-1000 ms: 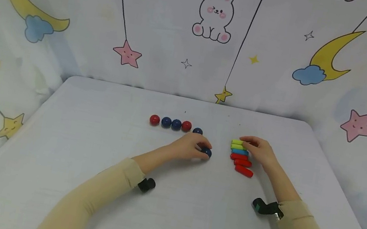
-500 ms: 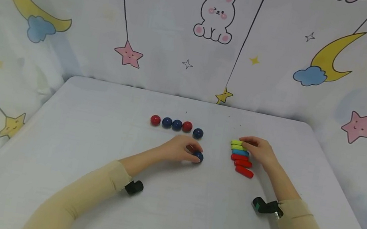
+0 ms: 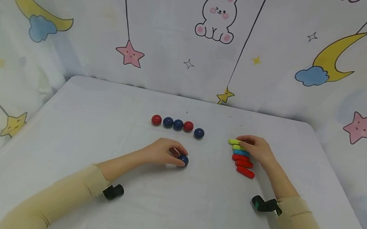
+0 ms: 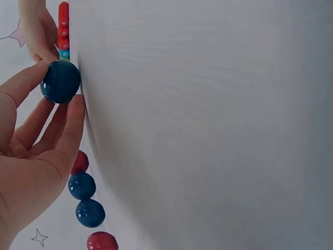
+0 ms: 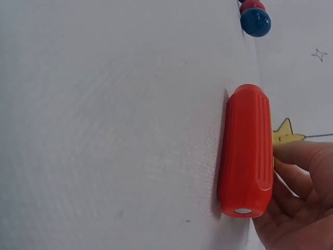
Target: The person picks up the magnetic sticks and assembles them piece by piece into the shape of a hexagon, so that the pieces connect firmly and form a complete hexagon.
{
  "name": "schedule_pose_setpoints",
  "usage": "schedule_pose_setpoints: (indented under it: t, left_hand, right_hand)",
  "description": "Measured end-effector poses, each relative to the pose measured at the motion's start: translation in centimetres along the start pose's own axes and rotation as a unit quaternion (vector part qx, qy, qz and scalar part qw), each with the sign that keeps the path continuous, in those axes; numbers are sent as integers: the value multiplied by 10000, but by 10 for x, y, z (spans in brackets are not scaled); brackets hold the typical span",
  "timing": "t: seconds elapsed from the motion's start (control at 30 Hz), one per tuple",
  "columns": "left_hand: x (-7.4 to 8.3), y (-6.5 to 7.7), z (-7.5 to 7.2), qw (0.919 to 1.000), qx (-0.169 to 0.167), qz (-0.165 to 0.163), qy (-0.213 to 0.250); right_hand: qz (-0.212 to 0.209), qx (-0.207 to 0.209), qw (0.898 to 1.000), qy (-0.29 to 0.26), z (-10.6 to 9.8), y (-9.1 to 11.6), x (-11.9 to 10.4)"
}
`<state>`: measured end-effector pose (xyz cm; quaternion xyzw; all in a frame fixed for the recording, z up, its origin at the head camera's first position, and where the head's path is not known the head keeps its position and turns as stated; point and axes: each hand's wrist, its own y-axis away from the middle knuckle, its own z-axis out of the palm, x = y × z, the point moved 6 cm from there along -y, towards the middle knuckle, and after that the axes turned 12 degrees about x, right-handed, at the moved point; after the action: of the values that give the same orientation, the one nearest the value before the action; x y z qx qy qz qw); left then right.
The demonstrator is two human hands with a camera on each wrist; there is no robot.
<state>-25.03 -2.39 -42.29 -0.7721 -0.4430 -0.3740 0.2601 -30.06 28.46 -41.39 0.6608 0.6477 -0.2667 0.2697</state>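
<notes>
A dark blue ball [image 3: 184,160] is pinched between the thumb and fingers of my left hand [image 3: 162,151], low over the white table; the left wrist view shows the ball [image 4: 61,82] at the fingertips. My right hand [image 3: 258,149] pinches the right end of a yellow-green rod [image 3: 233,142], the farthest in a column of short rods. Its grip is hidden in the right wrist view behind a red rod [image 5: 246,153]. Nearer in the column lie a second yellow-green rod [image 3: 237,148], a blue rod [image 3: 239,152] and several red ones [image 3: 245,172].
Toward the back of the table, a red ball [image 3: 156,120], two blue balls [image 3: 168,122] and another red ball [image 3: 188,126] form a row. One more blue ball [image 3: 199,133] sits slightly nearer at its right end. A printed cloth [image 3: 169,27] hangs behind the table.
My left hand has carried its blue ball left and nearer, uncovering the blue ball at the row's end. The farthest yellow-green rod has slid slightly left with my right hand.
</notes>
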Motion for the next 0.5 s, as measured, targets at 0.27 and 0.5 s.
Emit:
schedule_pose_setpoints:
  t: [0.27,0.5]
  left_hand:
    - [-5,23,-13,10000,-33,-53,55]
    - [-8,40,-21,9999,-8,-98,73]
  right_hand:
    - [-213,-126,9994,235,7,-5,-8]
    - [-522,-183,9976,410,17,-8,-17]
